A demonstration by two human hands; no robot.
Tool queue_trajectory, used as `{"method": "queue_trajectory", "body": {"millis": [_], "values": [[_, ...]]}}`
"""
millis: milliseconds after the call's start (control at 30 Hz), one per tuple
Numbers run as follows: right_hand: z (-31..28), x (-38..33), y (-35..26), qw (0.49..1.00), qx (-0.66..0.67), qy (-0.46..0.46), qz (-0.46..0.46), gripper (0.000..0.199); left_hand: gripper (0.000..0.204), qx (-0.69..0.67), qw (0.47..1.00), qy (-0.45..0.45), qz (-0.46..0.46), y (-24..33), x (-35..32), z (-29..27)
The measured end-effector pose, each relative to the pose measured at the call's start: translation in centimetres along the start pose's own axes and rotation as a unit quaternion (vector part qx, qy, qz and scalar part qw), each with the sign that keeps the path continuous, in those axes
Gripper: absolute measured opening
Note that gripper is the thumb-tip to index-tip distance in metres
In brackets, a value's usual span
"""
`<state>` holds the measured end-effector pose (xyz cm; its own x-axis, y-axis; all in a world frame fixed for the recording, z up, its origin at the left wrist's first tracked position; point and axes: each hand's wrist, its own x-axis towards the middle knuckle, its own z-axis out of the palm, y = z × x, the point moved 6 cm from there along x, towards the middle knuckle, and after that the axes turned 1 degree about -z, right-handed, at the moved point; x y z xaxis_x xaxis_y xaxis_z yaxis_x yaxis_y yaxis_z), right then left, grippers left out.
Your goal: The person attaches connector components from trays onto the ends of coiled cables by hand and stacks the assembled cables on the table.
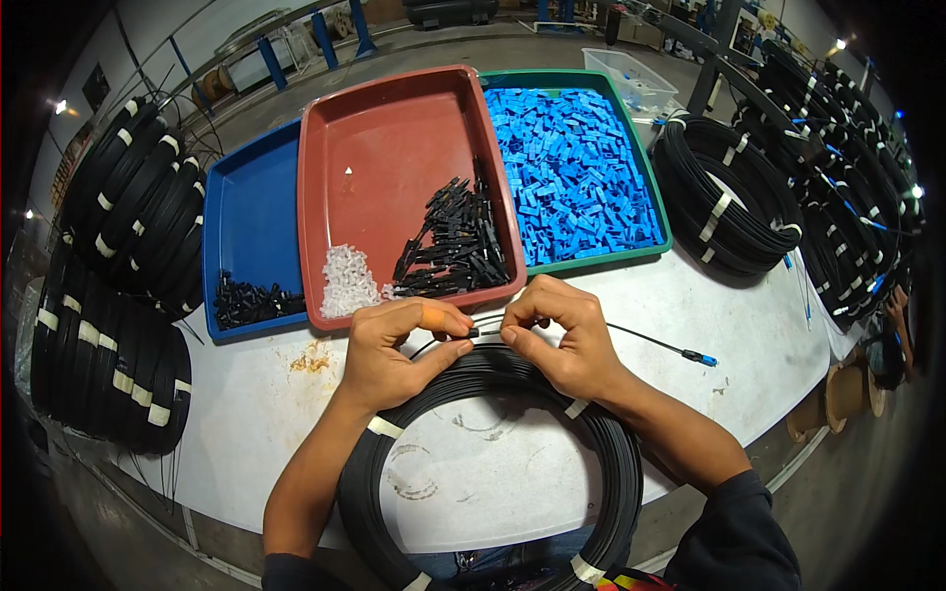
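A coil of black cable, tied with white tape, lies in front of me at the table's near edge. Above its far side, my left hand pinches a small black sleeve-like part between thumb and forefinger. My right hand is closed in a pinch just beside it, on the thin pale end of the cable; the fingertips partly hide that end. Out past my right hand runs a loose cable lead, which ends in a black connector with a blue tip on the table.
Beyond my hands stand a blue tray with black parts, a red tray with white pieces and black connector bodies, and a green tray full of blue housings. Taped cable coils flank the white table, stacked left and right.
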<state>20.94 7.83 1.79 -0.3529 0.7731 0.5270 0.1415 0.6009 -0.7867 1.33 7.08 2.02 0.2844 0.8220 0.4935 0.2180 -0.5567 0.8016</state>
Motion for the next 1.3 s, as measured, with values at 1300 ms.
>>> {"method": "queue_trajectory", "body": {"millis": [1300], "values": [[0.3,-0.8,-2.0,0.985,-0.133,0.036,-0.105,0.029,0.018,0.043,0.995,-0.022,0.082,1.5,0.4,0.4]]}}
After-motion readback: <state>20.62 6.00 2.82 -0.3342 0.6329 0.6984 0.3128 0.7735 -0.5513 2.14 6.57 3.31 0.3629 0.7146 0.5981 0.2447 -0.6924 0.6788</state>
